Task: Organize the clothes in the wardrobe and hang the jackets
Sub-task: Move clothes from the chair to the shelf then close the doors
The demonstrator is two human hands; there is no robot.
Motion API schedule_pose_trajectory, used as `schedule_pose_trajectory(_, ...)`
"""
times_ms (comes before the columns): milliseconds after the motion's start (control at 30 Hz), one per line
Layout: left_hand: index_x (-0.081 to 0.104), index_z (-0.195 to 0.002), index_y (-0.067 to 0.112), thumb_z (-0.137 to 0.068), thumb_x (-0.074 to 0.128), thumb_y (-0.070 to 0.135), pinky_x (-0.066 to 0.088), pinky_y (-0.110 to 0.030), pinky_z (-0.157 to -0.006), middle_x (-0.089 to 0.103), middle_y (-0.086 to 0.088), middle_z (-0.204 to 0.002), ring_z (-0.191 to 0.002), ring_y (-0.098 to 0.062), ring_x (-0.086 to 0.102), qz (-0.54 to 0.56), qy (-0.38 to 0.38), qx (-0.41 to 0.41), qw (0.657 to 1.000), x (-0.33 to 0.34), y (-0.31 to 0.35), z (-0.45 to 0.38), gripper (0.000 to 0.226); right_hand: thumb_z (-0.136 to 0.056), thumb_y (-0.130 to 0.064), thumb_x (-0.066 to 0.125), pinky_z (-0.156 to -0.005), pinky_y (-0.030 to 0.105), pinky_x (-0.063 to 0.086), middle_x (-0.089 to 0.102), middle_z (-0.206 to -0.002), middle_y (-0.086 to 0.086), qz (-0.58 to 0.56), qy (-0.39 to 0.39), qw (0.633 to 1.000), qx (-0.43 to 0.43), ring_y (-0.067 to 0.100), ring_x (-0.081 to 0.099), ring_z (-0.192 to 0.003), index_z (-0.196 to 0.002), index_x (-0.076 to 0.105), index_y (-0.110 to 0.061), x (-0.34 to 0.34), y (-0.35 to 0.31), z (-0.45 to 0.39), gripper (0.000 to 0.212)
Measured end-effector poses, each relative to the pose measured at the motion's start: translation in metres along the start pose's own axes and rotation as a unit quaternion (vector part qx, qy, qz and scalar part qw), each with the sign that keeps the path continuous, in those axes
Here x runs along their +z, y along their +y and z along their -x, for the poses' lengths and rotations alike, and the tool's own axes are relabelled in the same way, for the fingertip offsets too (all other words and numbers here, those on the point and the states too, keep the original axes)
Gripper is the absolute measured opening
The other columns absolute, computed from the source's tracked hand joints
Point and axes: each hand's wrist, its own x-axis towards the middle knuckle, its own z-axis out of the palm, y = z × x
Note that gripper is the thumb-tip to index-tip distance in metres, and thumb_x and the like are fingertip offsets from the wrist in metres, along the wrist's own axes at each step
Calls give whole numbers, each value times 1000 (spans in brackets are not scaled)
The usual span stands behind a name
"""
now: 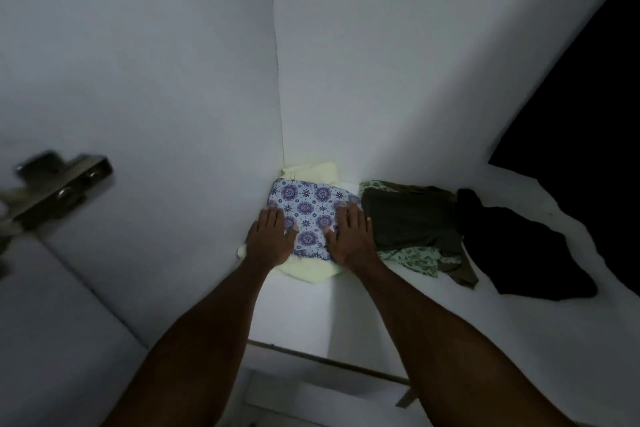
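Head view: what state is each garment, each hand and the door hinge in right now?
Patterned cloth: folded, on top of the yellow one.
Pale yellow cloth: folded, underneath, in the corner.
Olive garment: loosely folded.
Green leafy cloth: crumpled.
Black garment: unfolded heap.
Left hand: flat, pressing.
Right hand: flat, pressing.
Hinge: blurred.

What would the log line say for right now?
left hand flat on patterned cloth | right hand flat on it | cloth tops yellow pile

A folded white cloth with a purple medallion print (pixel 306 215) is pressed flat by the left hand (pixel 268 236) and the right hand (pixel 349 236), fingers straight, atop a pale yellow folded garment (pixel 311 270) in the white shelf's (pixel 381 315) corner. Just beside it, a dark olive garment (pixel 412 218) is laid over a green leaf-print fabric (pixel 412 255), with a black garment (pixel 526 253) further right.
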Motion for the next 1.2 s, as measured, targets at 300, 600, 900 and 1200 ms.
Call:
schedule_pose_trajectory(300,65,-127,-3,-93,56,33,58,-49,-90,66,-26,-128,-115,-40,67,18,97,74,992,-11,40,130,51,-102,-41,46,-124,43,19,16,-165,21,-15,37,997,-66,38,19,-151,-158,25,-9,-27,2,116,68)
schedule_pose_trajectory(600,63,-125,11,-73,79,9,53,-43,-93,65,-7,-124,-112,-30,63,35,104,78,991,-36,59,321,54,-106,-39,39,-124,42,17,10,-167,21,-43,28,996,-75,37,18,-152,-160,20,-10,-27,-16,300,64)
schedule_pose_trajectory(900,57,-133,20,-82,66,7,42,-33,-96,60,4,-132,-120,-21,55,23,119,45,992,-72,18,467,53,-107,-44,35,-119,45,31,10,-166,18,-43,-26,996,-70,35,21,-149,-159,16,-11,-9,-83,438,65)
schedule_pose_trajectory(1200,48,-144,21,-88,59,1,40,-31,-112,50,5,-145,-134,-16,44,-4,128,40,991,-142,-84,598,60,-107,-48,34,-116,47,32,8,-167,14,-69,-69,989,-108,34,20,-150,-160,14,-15,34,-227,550,65)
